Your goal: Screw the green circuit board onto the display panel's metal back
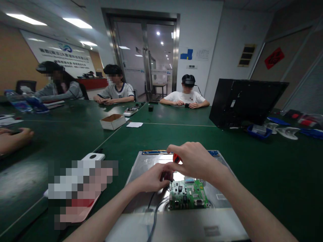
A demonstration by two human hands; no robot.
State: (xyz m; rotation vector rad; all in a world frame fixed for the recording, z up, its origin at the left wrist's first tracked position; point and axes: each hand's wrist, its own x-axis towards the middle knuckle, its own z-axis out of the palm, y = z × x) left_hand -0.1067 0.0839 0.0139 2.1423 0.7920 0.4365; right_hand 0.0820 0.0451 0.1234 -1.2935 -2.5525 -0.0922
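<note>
A silver metal panel (141, 168) lies flat on the green table in front of me, with a green circuit board (188, 195) mounted near its middle and dark cables (153, 215) running off its near edge. My right hand (194, 159) is closed around the red handle of a screwdriver (176, 158), held upright above the board's far left corner. My left hand (155, 178) is pinched around the screwdriver's lower shaft, just left of the board. The tip is hidden by my fingers.
A black monitor casing (242, 101) stands at the right, with a blue tray (259, 131) and loose parts beside it. An open cardboard box (112, 121) and paper sit mid-table. Three people sit at the far side; another person's hand (13, 137) rests at left.
</note>
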